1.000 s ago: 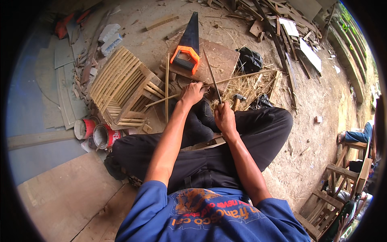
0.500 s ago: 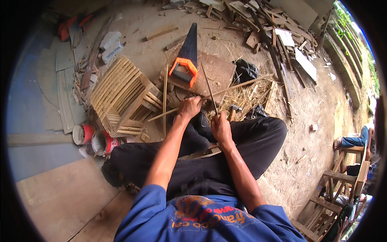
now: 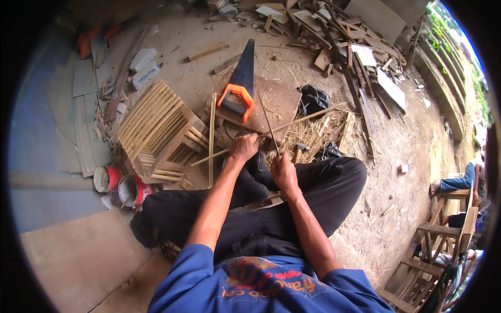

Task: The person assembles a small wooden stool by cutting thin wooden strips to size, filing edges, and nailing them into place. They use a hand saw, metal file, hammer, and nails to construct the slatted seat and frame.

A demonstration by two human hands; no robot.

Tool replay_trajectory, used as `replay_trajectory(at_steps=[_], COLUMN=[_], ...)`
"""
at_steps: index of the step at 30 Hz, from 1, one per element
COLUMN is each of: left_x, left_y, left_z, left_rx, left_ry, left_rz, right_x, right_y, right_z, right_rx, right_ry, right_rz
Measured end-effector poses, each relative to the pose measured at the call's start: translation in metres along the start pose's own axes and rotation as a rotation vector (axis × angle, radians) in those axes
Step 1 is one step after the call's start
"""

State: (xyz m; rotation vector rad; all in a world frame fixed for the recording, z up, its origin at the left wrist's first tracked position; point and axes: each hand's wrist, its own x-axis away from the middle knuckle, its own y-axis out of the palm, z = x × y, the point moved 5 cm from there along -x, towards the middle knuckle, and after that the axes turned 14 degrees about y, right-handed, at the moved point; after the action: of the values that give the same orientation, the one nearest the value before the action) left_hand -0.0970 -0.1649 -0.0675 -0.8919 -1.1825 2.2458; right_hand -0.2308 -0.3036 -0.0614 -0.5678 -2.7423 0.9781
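Dirt floor (image 3: 386, 182); left hand (image 3: 244, 147), fingers closed round stick (image 3: 302, 120) just beyond feet (image 3: 255, 175), probably steadying it; right hand (image 3: 284, 172) grips knife (image 3: 268, 123) across it (contact unclear); saw (image 3: 244, 73) partly on board (image 3: 276, 99), likely for reach.

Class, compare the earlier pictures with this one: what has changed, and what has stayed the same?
The scene sits lower, so the camera shifted. The held strip seems to slant slightly more steeply. Nothing was grasped or let go: the left hand keeps the strip, the right hand the long blade. The saw and hammer stayed put.
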Motion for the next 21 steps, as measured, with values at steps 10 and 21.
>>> replay_trajectory(at_steps=[10, 21], left_x=[-0.020, -0.020], left_y=[-0.012, -0.006], left_z=[-0.005, -0.013], left_rx=[0.022, 0.028], left_ry=[0.059, 0.073], left_rz=[-0.043, -0.039], right_x=[-0.008, -0.012], right_y=[-0.025, -0.008], right_z=[-0.033, -0.020], right_rx=[-0.163, -0.068], right_ry=[0.024, 0.014], right_rz=[0.059, -0.002])
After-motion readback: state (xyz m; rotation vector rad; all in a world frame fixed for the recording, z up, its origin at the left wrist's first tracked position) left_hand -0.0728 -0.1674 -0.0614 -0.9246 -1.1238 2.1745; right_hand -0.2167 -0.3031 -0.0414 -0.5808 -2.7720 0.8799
